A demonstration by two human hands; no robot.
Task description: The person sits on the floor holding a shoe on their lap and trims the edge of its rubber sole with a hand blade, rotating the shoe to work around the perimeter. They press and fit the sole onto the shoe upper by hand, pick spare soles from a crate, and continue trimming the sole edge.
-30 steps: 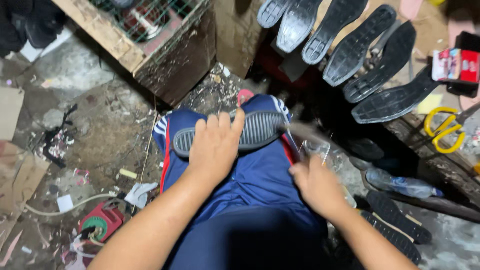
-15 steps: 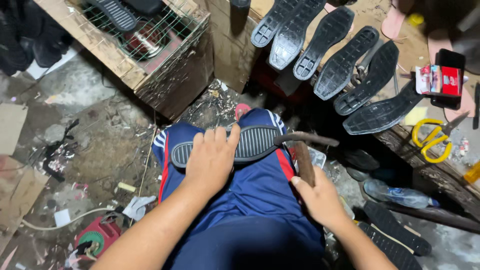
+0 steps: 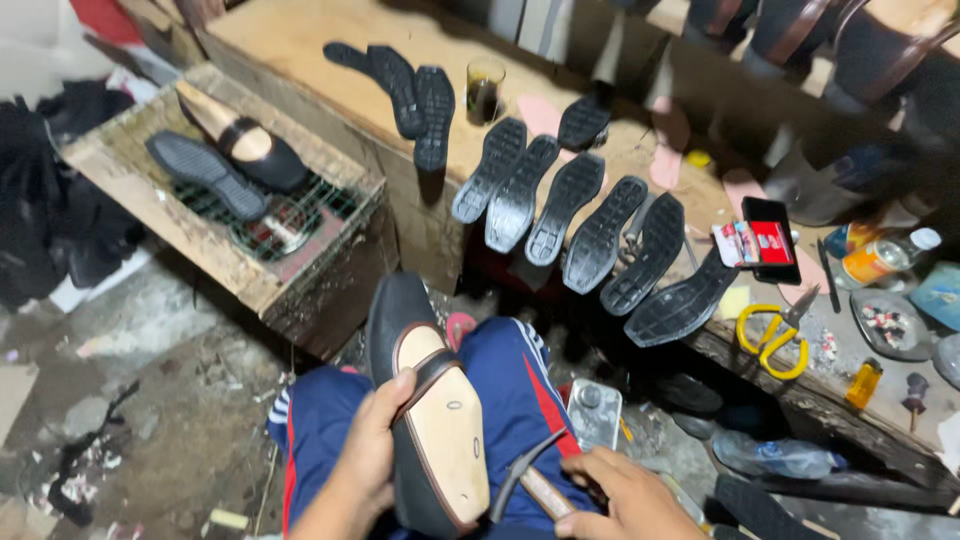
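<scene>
The person sat with blue trousers and kept a black shoe on a wooden last upright over the lap, its pale bottom turned up to the camera. The left hand had its grip closed around the left edge of the shoe, fingers curled over the rim. The right hand had its grip closed on the wooden handle of a hammer, and the dark metal head of it lay just beside the lower part of the shoe. Behind the knees stood a wooden table with a row of black rubber soles hanging over its edge. Yellow scissors lay on the right. On the left, a wire-topped crate carried one more shoe and a loose sole.
</scene>
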